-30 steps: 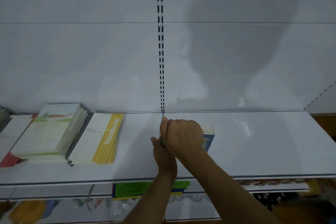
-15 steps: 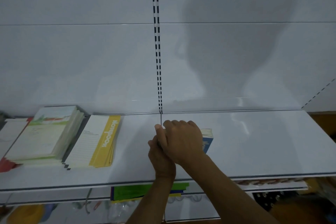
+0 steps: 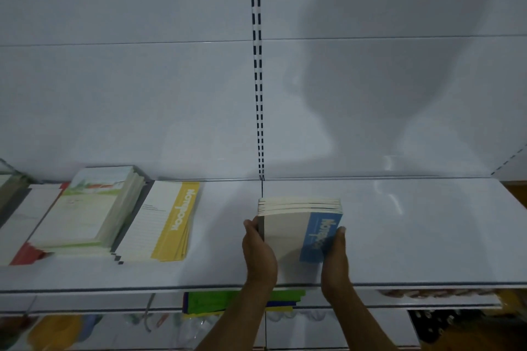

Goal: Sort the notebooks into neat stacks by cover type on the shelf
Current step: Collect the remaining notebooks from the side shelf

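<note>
Now on shelf (image 3: 413, 236): blue stack (image 3: 299, 234) sits mid-shelf. I clamp it, left hand (image 3: 258, 251) and right hand (image 3: 335, 256) on opposite edges. Covers probably slick; stack bendy, moderately heavy. Best squeezed at both long edges.

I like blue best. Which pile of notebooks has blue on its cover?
The blue-banded notebook stack, held between both hands. The yellow-banded stack and green landscape-cover stack lie further left.
</note>
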Available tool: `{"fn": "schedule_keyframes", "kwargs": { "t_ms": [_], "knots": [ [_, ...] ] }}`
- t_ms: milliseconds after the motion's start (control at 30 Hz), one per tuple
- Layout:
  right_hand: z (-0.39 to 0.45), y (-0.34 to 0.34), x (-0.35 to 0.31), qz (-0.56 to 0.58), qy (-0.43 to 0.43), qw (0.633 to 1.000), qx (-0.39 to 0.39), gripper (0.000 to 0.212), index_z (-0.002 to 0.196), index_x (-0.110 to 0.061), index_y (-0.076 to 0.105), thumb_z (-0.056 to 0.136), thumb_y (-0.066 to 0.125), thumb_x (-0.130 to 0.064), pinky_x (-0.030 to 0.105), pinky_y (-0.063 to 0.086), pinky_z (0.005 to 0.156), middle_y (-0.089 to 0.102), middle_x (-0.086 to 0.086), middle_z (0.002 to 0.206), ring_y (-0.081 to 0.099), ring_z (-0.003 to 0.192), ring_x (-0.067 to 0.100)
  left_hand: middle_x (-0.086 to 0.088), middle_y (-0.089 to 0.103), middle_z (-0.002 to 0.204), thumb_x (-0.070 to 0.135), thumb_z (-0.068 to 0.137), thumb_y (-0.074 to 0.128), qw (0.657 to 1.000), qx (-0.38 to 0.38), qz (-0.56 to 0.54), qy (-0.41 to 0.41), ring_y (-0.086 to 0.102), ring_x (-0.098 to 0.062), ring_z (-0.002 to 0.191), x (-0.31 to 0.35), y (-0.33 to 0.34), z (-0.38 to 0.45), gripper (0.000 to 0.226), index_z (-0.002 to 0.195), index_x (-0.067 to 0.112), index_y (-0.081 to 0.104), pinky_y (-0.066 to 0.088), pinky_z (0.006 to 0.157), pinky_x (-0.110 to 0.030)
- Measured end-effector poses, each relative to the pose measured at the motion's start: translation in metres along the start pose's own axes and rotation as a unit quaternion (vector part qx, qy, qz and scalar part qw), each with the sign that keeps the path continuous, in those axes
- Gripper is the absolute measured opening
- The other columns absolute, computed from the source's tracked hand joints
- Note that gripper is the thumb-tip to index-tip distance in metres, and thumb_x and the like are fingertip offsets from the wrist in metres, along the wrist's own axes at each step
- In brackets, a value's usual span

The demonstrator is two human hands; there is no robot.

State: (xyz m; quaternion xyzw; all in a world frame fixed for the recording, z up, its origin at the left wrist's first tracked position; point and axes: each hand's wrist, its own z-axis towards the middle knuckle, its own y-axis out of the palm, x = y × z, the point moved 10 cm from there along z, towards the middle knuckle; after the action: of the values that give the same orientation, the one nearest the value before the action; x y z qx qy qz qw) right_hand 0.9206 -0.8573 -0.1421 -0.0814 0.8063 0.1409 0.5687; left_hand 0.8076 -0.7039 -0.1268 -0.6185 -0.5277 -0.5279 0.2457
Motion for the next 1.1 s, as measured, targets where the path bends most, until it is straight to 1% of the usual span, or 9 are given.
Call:
{"fn": "schedule_keyframes", "kwargs": {
  "t_ms": [200, 333, 467, 567, 667, 800, 933, 1033, 1100],
  "knots": [
    [-0.001, 0.006, -0.005, -0.052, 0.030, 0.998, 0.019, 0.048, 0.095, -0.032, 0.057, 0.094, 0.016, -0.058, 0.023, 0.043, 0.061, 0.066, -0.008, 0.087, 0.061, 0.080, 0.008, -0.003, 0.069, 0.101, 0.047, 0.101, 0.014, 0.998, -0.001, 0.057, -0.033, 0.063, -0.012, 0.087, -0.004, 0.003, 0.002, 0.049, 0.099, 0.032, 0.061, 0.049, 0.067, -0.019],
    [0.000, -0.005, -0.033, -0.121, -0.004, 0.989, 0.086, 0.063, 0.083, -0.026, 0.056, 0.080, 0.010, -0.069, 0.023, 0.041, 0.056, 0.061, -0.001, 0.078, 0.059, 0.073, 0.015, -0.004, 0.060, 0.124, 0.061, 0.094, 0.010, 0.992, -0.006, 0.117, -0.052, 0.059, -0.021, 0.100, 0.011, 0.019, 0.003, 0.075, 0.132, 0.013, 0.053, 0.042, 0.099, -0.032],
    [0.016, -0.006, -0.061, -0.209, -0.044, 0.974, 0.074, 0.058, 0.082, -0.028, 0.052, 0.090, 0.007, -0.064, 0.024, 0.041, 0.058, 0.058, -0.003, 0.075, 0.058, 0.071, 0.013, -0.011, 0.047, 0.144, 0.069, 0.090, 0.003, 0.970, -0.043, 0.205, -0.121, 0.046, -0.031, 0.129, 0.015, 0.038, 0.014, 0.086, 0.145, 0.013, 0.040, 0.034, 0.111, -0.041],
    [0.031, -0.007, -0.062, -0.265, -0.049, 0.961, 0.061, 0.050, 0.099, -0.016, 0.049, 0.099, 0.015, -0.053, 0.030, 0.042, 0.071, 0.061, 0.007, 0.093, 0.057, 0.081, 0.021, -0.017, 0.049, 0.141, 0.068, 0.092, 0.005, 0.952, -0.064, 0.234, -0.188, 0.049, -0.036, 0.125, 0.003, 0.044, 0.017, 0.085, 0.143, 0.011, 0.042, 0.039, 0.107, -0.046],
    [0.044, -0.010, -0.047, -0.321, 0.001, 0.946, 0.054, 0.039, 0.104, -0.002, 0.047, 0.103, 0.027, -0.035, 0.031, 0.040, 0.073, 0.061, 0.020, 0.106, 0.057, 0.087, 0.028, -0.019, 0.050, 0.138, 0.054, 0.100, 0.021, 0.933, -0.090, 0.283, -0.202, 0.053, -0.032, 0.118, -0.012, 0.048, 0.017, 0.066, 0.138, 0.005, 0.043, 0.043, 0.101, -0.037],
    [0.047, -0.014, -0.024, -0.356, 0.066, 0.931, 0.046, 0.030, 0.113, 0.002, 0.050, 0.102, 0.029, -0.017, 0.033, 0.042, 0.083, 0.055, 0.019, 0.119, 0.056, 0.106, 0.031, -0.008, 0.059, 0.088, 0.033, 0.097, 0.041, 0.923, -0.101, 0.322, -0.183, 0.054, -0.019, 0.077, -0.017, 0.047, 0.022, 0.029, 0.088, 0.009, 0.054, 0.043, 0.073, -0.028],
    [0.054, -0.015, -0.019, -0.429, 0.071, 0.900, 0.031, 0.028, 0.110, 0.002, 0.054, 0.097, 0.038, -0.016, 0.032, 0.041, 0.080, 0.057, 0.021, 0.115, 0.055, 0.106, 0.033, -0.004, 0.057, 0.077, 0.032, 0.093, 0.046, 0.919, -0.084, 0.364, -0.121, 0.054, -0.013, 0.067, -0.005, 0.044, 0.026, 0.031, 0.088, 0.003, 0.057, 0.040, 0.054, -0.022],
    [0.055, -0.013, -0.017, -0.447, 0.074, 0.891, 0.026, 0.030, 0.109, 0.000, 0.057, 0.097, 0.043, -0.024, 0.036, 0.048, 0.082, 0.061, 0.018, 0.109, 0.059, 0.097, 0.032, -0.013, 0.060, 0.122, 0.033, 0.093, 0.047, 0.916, -0.089, 0.381, -0.089, 0.059, -0.025, 0.108, -0.006, 0.044, 0.020, 0.048, 0.128, 0.001, 0.051, 0.050, 0.086, -0.031],
    [0.049, -0.013, -0.020, -0.489, 0.071, 0.869, 0.029, 0.034, 0.111, -0.005, 0.059, 0.096, 0.046, -0.033, 0.038, 0.048, 0.086, 0.062, 0.015, 0.108, 0.059, 0.097, 0.030, -0.012, 0.042, 0.147, 0.035, 0.094, 0.047, 0.911, -0.098, 0.391, -0.084, 0.044, -0.028, 0.131, -0.007, 0.042, 0.014, 0.062, 0.148, 0.009, 0.030, 0.039, 0.108, -0.036]
  ]
}}
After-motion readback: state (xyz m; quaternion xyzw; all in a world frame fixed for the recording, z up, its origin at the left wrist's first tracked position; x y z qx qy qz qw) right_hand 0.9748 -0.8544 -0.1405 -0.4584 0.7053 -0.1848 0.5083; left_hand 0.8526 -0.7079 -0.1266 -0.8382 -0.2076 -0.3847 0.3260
